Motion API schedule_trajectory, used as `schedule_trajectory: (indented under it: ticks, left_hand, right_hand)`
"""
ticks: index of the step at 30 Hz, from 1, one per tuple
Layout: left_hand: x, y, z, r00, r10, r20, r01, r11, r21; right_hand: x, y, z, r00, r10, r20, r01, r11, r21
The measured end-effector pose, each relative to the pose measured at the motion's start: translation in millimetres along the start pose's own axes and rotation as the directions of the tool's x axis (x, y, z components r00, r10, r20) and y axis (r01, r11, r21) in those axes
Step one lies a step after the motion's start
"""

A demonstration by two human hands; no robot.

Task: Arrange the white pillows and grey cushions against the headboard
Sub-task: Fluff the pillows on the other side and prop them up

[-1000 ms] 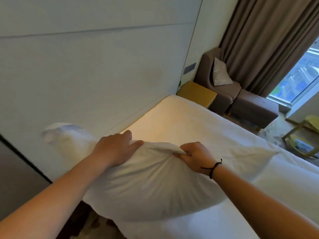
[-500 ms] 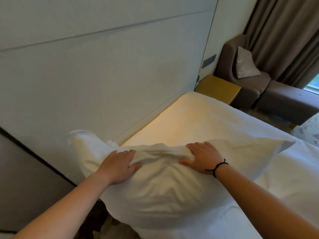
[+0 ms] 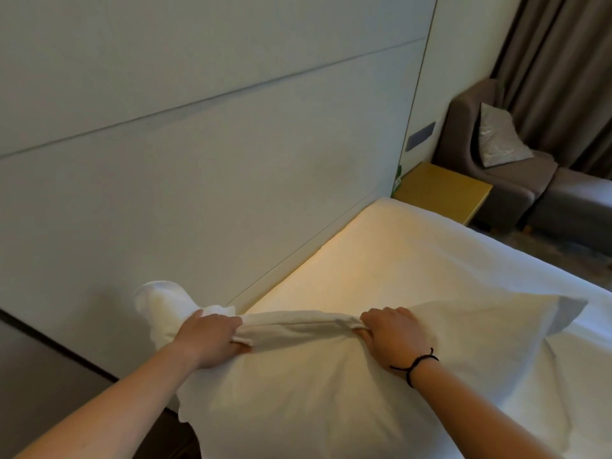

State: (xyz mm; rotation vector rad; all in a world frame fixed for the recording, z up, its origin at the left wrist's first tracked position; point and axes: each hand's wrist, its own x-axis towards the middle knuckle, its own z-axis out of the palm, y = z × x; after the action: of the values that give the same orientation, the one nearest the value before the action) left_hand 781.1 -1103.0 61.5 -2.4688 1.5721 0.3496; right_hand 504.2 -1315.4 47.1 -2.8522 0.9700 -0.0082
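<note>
A white pillow [image 3: 331,389] lies across the near corner of the bed, its left end [image 3: 159,303] sticking up against the pale headboard [image 3: 205,180]. My left hand [image 3: 212,339] and my right hand [image 3: 390,332] both pinch the pillow's upper edge, with a bunched ridge of case stretched taut between them. A grey cushion [image 3: 500,137] leans in the brown armchair [image 3: 470,120] at the far right, well away from both hands.
White sheet covers the bed [image 3: 430,260], lit warm near the headboard. A yellow bedside table [image 3: 443,190] stands past the bed's far corner. A brown footstool [image 3: 576,207] sits beside the armchair, brown curtains [image 3: 563,67] behind. A dark panel [image 3: 39,369] is at the left.
My hands went from lying flat on the pillow top to gripping its upper edge and pulling the fabric taut between them. The view has shifted left.
</note>
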Motion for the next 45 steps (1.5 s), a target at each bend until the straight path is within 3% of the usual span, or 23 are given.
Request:
schedule_trajectory:
  ticks: [7,16,18,20,23,26,29,33,40,45]
  left_hand:
    - [53.2,-7.0,-44.2,0.992,0.012,-0.126,-0.017,0.999,-0.042]
    - [89.8,-51.1,-141.8,0.869,0.026,-0.495,-0.046,0.999,-0.029]
    - [111.0,-67.0,-147.2,0.836,0.001,-0.548,-0.045,0.997,-0.066]
    - [135.0,-82.2,-131.0,0.861,-0.052,-0.505,-0.047,0.982,-0.181]
    - [157.9,-105.6,-71.5,0.959,-0.109,-0.261,0.037,0.964,-0.265]
    - [157.9,-128.7,-6.8,0.978,-0.205,-0.043,0.176,0.916,-0.361]
    - [150.3,-144.6,26.3,0.962,-0.270,0.050,0.252,0.795,-0.552]
    - [133.6,-147.3,33.1,0.961,-0.274,0.021,0.216,0.706,-0.675]
    - [122.8,-134.1,22.5,0.973,-0.227,-0.041,0.163,0.805,-0.570]
    - [130.1,-116.9,-3.8,0.945,-0.287,-0.155,0.181,0.856,-0.485]
  right_hand:
    - [65.7,9.3,-30.4,0.959,0.208,-0.193,-0.208,0.978,0.021]
    - [233.2,6.7,-140.7,0.892,0.168,-0.419,-0.139,0.985,0.100]
    - [285.2,-1.4,-147.9,0.896,0.208,-0.393,-0.169,0.977,0.132]
    - [325.4,-12.9,-134.5,0.900,0.357,-0.252,-0.287,0.917,0.276]
    - [342.4,-44.6,-66.5,0.879,0.463,0.114,-0.451,0.731,0.513]
    - [314.5,-79.4,20.7,0.851,0.408,0.331,-0.525,0.676,0.517]
    - [288.2,-98.0,62.7,0.850,0.407,0.334,-0.525,0.710,0.470]
    - [280.2,-97.0,66.1,0.872,0.407,0.272,-0.489,0.721,0.491]
    - [252.3,-93.8,82.0,0.858,0.469,0.210,-0.501,0.674,0.543]
    - [230.9,-107.5,90.6,0.770,0.578,0.271,-0.587,0.474,0.656]
